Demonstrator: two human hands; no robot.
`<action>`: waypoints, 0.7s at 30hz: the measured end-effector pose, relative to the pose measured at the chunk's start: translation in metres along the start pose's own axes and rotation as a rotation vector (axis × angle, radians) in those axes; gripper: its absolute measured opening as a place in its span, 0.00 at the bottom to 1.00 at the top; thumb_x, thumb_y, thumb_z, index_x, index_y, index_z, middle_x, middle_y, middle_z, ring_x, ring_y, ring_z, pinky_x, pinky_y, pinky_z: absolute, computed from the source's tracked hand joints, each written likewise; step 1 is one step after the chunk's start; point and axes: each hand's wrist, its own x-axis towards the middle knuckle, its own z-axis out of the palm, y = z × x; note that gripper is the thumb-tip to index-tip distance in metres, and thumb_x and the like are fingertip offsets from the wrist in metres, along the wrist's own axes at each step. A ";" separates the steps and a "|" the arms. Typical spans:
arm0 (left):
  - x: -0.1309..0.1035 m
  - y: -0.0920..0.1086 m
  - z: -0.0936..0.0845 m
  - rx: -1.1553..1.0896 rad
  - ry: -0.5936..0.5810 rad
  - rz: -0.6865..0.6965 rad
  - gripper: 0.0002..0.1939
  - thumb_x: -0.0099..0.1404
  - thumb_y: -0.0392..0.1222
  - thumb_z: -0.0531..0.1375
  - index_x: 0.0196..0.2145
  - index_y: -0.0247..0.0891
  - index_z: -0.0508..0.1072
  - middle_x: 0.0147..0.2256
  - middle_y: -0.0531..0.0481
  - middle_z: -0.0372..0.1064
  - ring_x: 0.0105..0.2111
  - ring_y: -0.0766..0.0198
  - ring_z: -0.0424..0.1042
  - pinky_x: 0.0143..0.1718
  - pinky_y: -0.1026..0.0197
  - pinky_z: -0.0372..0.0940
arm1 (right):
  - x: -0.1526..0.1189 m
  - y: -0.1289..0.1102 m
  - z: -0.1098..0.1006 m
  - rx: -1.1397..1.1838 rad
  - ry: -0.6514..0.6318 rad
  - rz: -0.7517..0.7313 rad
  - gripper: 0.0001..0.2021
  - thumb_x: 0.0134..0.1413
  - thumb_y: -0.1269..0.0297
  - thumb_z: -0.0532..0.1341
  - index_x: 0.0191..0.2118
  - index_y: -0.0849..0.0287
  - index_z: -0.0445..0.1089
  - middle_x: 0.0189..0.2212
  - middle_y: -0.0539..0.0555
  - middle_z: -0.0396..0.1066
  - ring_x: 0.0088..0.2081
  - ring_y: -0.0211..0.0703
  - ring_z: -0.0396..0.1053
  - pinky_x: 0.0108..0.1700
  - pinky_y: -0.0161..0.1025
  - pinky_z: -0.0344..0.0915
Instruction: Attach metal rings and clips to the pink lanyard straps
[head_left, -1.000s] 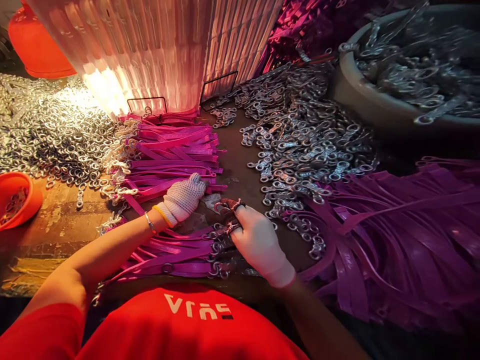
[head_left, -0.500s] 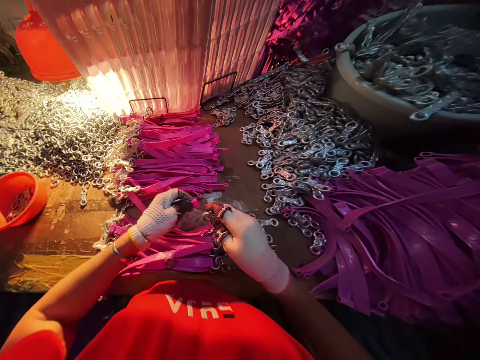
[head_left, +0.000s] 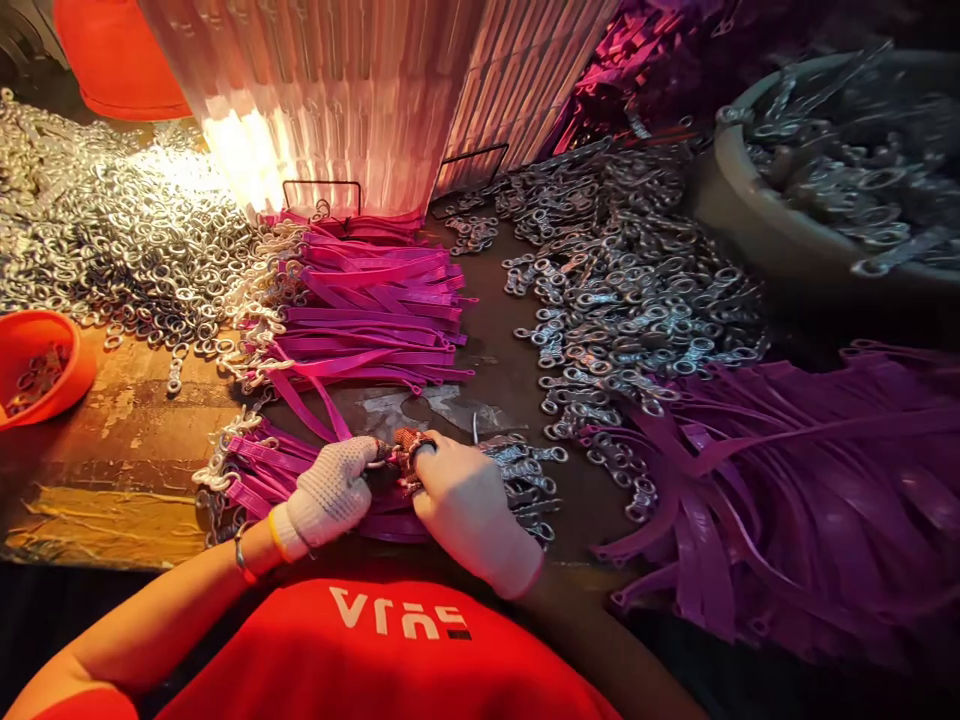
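Observation:
My gloved left hand (head_left: 335, 490) is closed on the end of a pink strap (head_left: 307, 405) that runs up and left to the bundle. Right beside it, my gloved right hand (head_left: 459, 500) pinches at the same spot, a dark ring at its fingers; the small piece between them is too small to make out. Below the hands lie more pink straps (head_left: 262, 470) with pale links at their left ends. Metal links (head_left: 529, 470) lie just right of my right hand. A larger row of pink straps (head_left: 375, 290) lies beyond.
Heaps of metal links lie left (head_left: 150, 240) and right (head_left: 637, 270). An orange bowl (head_left: 75, 375) stands at the left edge, a grey tub (head_left: 757, 205) at the back right. Purple straps (head_left: 810, 480) cover the right side. Ribbed panels (head_left: 337, 110) stand behind.
My hands have come together and lower over the near straps; before, they were slightly apart. The strap from the bundle now shows leading to my left hand. The view has shifted a little.

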 end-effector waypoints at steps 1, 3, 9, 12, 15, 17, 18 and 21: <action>0.001 -0.001 -0.002 -0.069 -0.064 -0.038 0.07 0.63 0.37 0.54 0.33 0.37 0.72 0.27 0.50 0.69 0.27 0.65 0.66 0.30 0.64 0.60 | 0.001 0.000 -0.003 0.018 -0.036 0.003 0.13 0.51 0.76 0.55 0.39 0.63 0.74 0.39 0.63 0.75 0.38 0.50 0.72 0.38 0.41 0.63; 0.002 -0.001 -0.005 -0.198 -0.135 -0.130 0.08 0.65 0.40 0.53 0.31 0.37 0.70 0.21 0.54 0.64 0.21 0.68 0.61 0.23 0.67 0.55 | 0.004 0.000 -0.012 0.054 -0.114 -0.013 0.14 0.54 0.73 0.56 0.45 0.63 0.72 0.43 0.63 0.75 0.41 0.49 0.73 0.41 0.40 0.65; 0.008 -0.001 -0.006 -0.276 -0.121 -0.174 0.10 0.64 0.43 0.55 0.30 0.35 0.70 0.21 0.55 0.63 0.20 0.69 0.57 0.21 0.67 0.52 | 0.015 0.004 -0.019 0.014 -0.230 0.019 0.12 0.56 0.67 0.56 0.45 0.60 0.68 0.32 0.58 0.78 0.34 0.52 0.77 0.31 0.40 0.66; 0.011 -0.001 -0.002 -0.309 -0.106 -0.179 0.07 0.59 0.42 0.59 0.27 0.36 0.70 0.20 0.55 0.63 0.21 0.68 0.58 0.21 0.67 0.52 | 0.015 0.010 -0.012 -0.042 -0.206 -0.133 0.09 0.57 0.64 0.56 0.41 0.63 0.67 0.31 0.61 0.77 0.33 0.54 0.77 0.28 0.41 0.66; 0.014 0.001 0.001 -0.291 -0.070 -0.162 0.07 0.56 0.41 0.59 0.23 0.37 0.68 0.19 0.55 0.62 0.21 0.68 0.58 0.22 0.67 0.53 | 0.012 0.015 -0.005 -0.069 -0.170 -0.255 0.08 0.58 0.66 0.54 0.40 0.64 0.66 0.30 0.62 0.76 0.31 0.52 0.76 0.27 0.40 0.64; 0.016 0.003 0.001 -0.269 -0.077 -0.171 0.07 0.57 0.40 0.57 0.23 0.37 0.67 0.19 0.56 0.62 0.20 0.69 0.57 0.22 0.67 0.52 | 0.011 0.018 0.000 -0.080 -0.155 -0.274 0.07 0.59 0.68 0.53 0.40 0.64 0.65 0.29 0.61 0.75 0.30 0.51 0.76 0.27 0.40 0.64; 0.017 0.004 0.001 -0.265 -0.099 -0.188 0.07 0.57 0.40 0.56 0.23 0.37 0.67 0.18 0.56 0.61 0.20 0.69 0.56 0.21 0.68 0.51 | 0.010 0.019 0.002 -0.085 -0.153 -0.277 0.07 0.59 0.69 0.53 0.40 0.63 0.65 0.29 0.61 0.75 0.30 0.51 0.75 0.28 0.40 0.63; 0.022 0.004 -0.004 -0.272 -0.210 -0.237 0.06 0.57 0.39 0.56 0.28 0.36 0.71 0.18 0.56 0.62 0.18 0.69 0.56 0.20 0.68 0.50 | 0.007 0.018 0.005 -0.087 -0.158 -0.280 0.07 0.60 0.70 0.52 0.40 0.63 0.66 0.28 0.60 0.75 0.31 0.51 0.75 0.28 0.40 0.62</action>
